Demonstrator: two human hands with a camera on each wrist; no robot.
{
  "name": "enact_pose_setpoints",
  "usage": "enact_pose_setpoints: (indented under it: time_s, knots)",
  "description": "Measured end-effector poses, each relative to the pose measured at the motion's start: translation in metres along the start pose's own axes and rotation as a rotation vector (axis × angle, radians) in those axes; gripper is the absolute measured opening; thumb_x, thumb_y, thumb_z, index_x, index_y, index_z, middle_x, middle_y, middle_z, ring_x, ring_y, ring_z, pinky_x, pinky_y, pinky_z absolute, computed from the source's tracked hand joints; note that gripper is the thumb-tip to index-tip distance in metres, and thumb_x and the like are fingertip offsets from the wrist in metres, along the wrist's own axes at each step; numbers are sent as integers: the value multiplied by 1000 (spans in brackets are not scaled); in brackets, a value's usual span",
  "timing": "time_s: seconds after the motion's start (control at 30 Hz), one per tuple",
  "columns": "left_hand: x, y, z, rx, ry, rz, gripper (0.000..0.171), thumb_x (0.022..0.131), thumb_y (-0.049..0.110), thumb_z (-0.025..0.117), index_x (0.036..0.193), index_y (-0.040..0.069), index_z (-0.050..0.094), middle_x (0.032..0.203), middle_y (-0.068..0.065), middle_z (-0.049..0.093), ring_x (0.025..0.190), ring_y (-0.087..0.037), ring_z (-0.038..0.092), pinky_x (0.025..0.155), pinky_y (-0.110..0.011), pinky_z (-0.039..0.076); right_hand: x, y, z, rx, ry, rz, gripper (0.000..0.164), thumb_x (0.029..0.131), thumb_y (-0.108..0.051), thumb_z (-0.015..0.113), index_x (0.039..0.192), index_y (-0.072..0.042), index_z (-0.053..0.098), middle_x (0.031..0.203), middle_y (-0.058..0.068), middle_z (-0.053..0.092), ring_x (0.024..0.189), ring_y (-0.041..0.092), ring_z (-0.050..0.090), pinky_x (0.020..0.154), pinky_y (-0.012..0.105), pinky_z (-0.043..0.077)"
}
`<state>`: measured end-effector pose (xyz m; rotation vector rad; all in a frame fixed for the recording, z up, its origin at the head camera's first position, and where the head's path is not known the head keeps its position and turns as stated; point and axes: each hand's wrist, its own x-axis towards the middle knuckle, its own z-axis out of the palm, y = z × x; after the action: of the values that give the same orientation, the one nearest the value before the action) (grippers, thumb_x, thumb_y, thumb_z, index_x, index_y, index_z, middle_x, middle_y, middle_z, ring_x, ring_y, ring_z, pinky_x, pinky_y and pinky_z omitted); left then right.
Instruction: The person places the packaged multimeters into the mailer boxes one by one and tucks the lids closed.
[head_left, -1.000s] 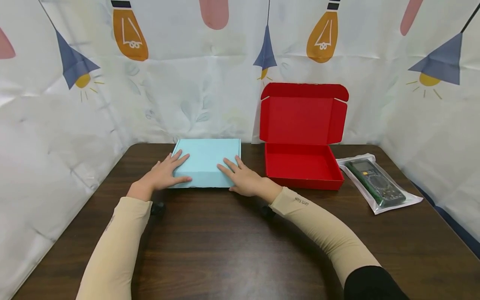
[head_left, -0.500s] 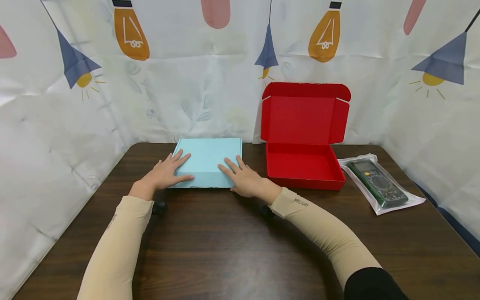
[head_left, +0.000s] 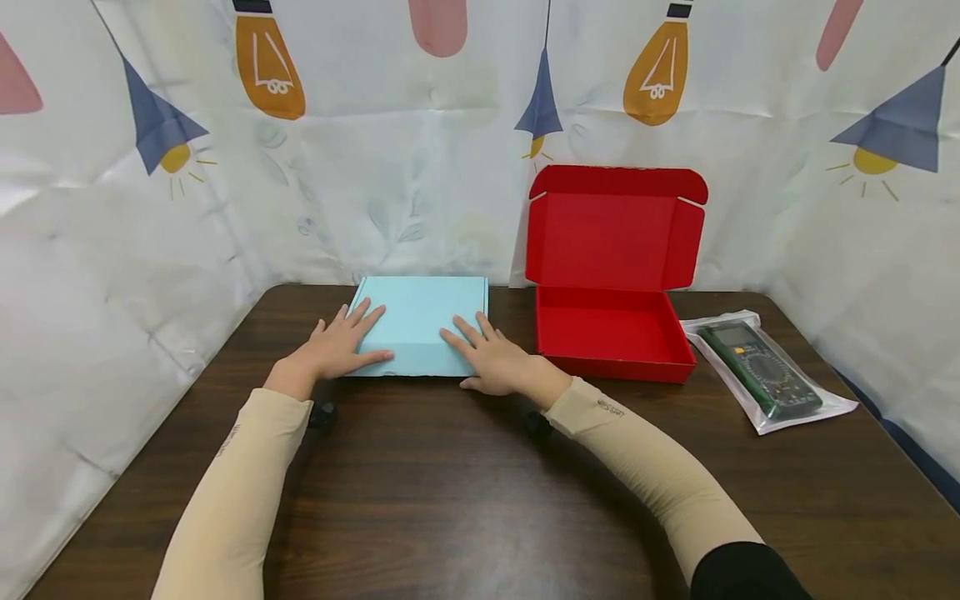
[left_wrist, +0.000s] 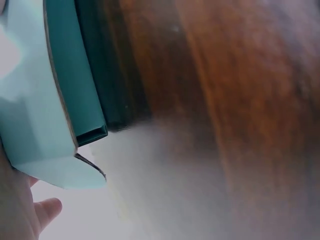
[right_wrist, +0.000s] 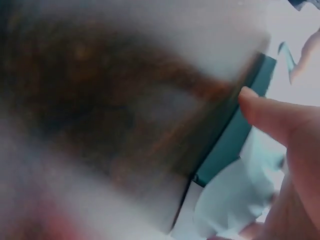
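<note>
A light blue cardboard box (head_left: 420, 312) lies at the back of the table with its lid down over it. My left hand (head_left: 332, 348) rests on the lid's left side, fingers spread. On the front right corner, my right hand (head_left: 501, 364) lies with fingers straight and apart. In the left wrist view the lid's front flap (left_wrist: 37, 115) stands out, apart from the box's front wall (left_wrist: 80, 75). The right wrist view shows my right thumb (right_wrist: 265, 112) over the front wall (right_wrist: 225, 142), beside a loose side tab (right_wrist: 227, 200).
Right of the blue box stands a red cardboard box (head_left: 611, 325), its lid raised against the printed curtain (head_left: 450, 167). A multimeter (head_left: 765, 371) in a clear plastic bag lies farther right. The dark wooden table (head_left: 450, 492) extends toward me.
Both hands stay on the blue box in nearly the same pose. The whole scene shifts slightly to the right in the head view.
</note>
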<state>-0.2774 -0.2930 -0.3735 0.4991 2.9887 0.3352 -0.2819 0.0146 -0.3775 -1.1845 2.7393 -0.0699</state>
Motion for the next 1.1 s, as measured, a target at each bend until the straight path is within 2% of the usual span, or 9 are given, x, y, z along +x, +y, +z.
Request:
enact_pose_setpoints:
  time_s: [0.2, 0.37, 0.5, 0.6, 0.7, 0.83, 0.93, 1.1]
  knots:
    - [1, 2, 1, -7, -18, -7, 94, 99, 64, 54, 165, 8, 16, 169, -25, 3, 148, -59, 6, 110, -79, 9, -13, 5, -4, 133, -7, -72, 89, 101, -37, 66, 166, -15, 9, 172, 9, 2, 155, 40, -4, 122, 54, 17]
    - [0, 3, 0, -8, -23, 2, 95, 98, 65, 53, 165, 9, 16, 169, -24, 3, 148, -59, 5, 109, -80, 9, -24, 8, -6, 231, 25, -96, 81, 102, -32, 65, 165, -11, 18, 171, 10, 11, 156, 36, 1, 122, 49, 22]
    - [0, 2, 0, -8, -23, 5, 96, 98, 65, 53, 165, 9, 15, 169, -24, 2, 148, -59, 5, 109, -81, 7, -37, 9, -7, 328, 136, -59, 72, 102, -23, 67, 162, -10, 31, 167, 12, 27, 154, 31, 22, 116, 45, 35]
    - [0, 1, 0, 7, -19, 4, 95, 98, 65, 53, 165, 9, 14, 169, -23, 2, 148, -59, 5, 109, -81, 7, -47, 10, -7, 374, 241, -4, 63, 101, -17, 68, 158, -8, 41, 159, 14, 41, 145, 29, 41, 111, 44, 43]
    - [1, 0, 0, 20, -10, 5, 94, 99, 64, 53, 165, 10, 14, 169, -22, 3, 148, -58, 6, 109, -80, 7, -56, 11, -7, 431, 309, 54, 59, 100, -15, 68, 154, -7, 46, 152, 14, 50, 136, 30, 51, 106, 44, 48]
    - [1, 0, 0, 45, -2, 7, 94, 99, 66, 52, 166, 11, 15, 169, -22, 5, 149, -57, 7, 110, -79, 7, -62, 15, -7, 615, 274, 99, 65, 99, -16, 69, 157, -5, 41, 154, 17, 46, 135, 35, 52, 105, 48, 48]
    - [0, 0, -1, 79, 2, 4, 93, 99, 67, 50, 166, 12, 15, 169, -22, 7, 149, -57, 7, 110, -79, 5, -61, 18, -3, 750, 203, 123, 71, 100, -19, 67, 160, -5, 32, 159, 18, 38, 140, 38, 47, 106, 50, 47]
    - [0, 0, 0, 129, 9, 8, 93, 99, 68, 49, 166, 12, 16, 169, -22, 8, 151, -54, 5, 112, -77, 1, -55, 21, 3, 894, 125, 123, 76, 102, -21, 64, 163, -2, 22, 164, 19, 27, 148, 39, 34, 113, 50, 39]
